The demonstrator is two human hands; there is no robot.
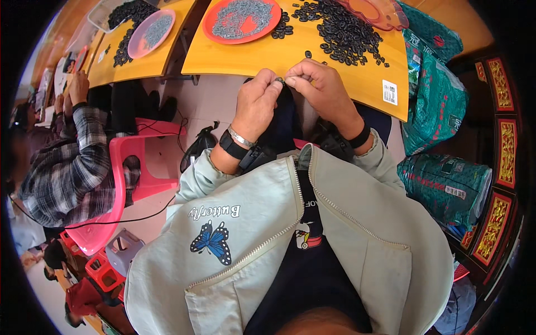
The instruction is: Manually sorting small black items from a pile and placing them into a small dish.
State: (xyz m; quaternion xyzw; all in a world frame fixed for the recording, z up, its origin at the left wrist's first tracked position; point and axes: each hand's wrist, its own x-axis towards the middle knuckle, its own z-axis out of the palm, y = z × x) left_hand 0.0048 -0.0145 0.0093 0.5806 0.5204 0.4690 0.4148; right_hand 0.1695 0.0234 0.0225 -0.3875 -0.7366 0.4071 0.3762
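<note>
Both hands meet just off the table's near edge, thumbs and forefingers pinched close together. My left hand [254, 106] is closed on a small black piece [280, 80], which shows at its fingertips. My right hand [321, 86] pinches right beside that piece; whatever lies between its fingertips is too small to name. Beyond them on the yellow table [234, 61], a heap of small black oval pieces with holes [346, 36] is spread. To its left sits a red plate [209, 25] of small grey metal-looking pieces.
An orange-red scalloped tray [385, 14] stands behind the heap. Green woven bags [435, 100] crowd the table's right side. At left, a person in a plaid sleeve [89, 134] sits on a pink chair [118, 184], near another table with a pink plate [134, 44].
</note>
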